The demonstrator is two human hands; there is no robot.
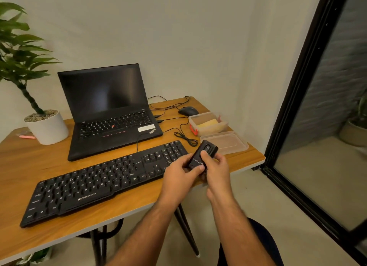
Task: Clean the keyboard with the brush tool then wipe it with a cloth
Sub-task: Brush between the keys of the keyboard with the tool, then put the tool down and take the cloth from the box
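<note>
1. So, the person has both hands on a small black brush tool (202,155), held up just above the right end of the keyboard (103,180), near the desk's front right corner.
2. The left hand (179,178) is curled round the tool's lower end, thumb laid across its face. The right hand (215,166) grips it from the other side, with the thumb pressed on top and the fingers wrapped behind.
3. The tool is tilted, its far end pointing up and away from the person. There's some pale lettering on the side, too blurry to read.
4. The keyboard is a black full-size one lying diagonally across the wooden desk (139,204), with its left end closest to the front edge. Its cable runs off toward the back.
5. Behind it sits an open black laptop (107,111) with a dark screen.
6. A black mouse (187,111) sits at the back right, with loose cable coiled between it and the keyboard.
7. Just right of the laptop is a clear plastic box (207,124) with red clips and something yellow inside, possibly the cloth, can't tell for sure. Its lid (228,142) lies flat just in front of it, right beside the tool.
8. A potted plant (46,125) in a white pot stands at the back left, with a pink pen-like thing (26,136) next to it.
</note>
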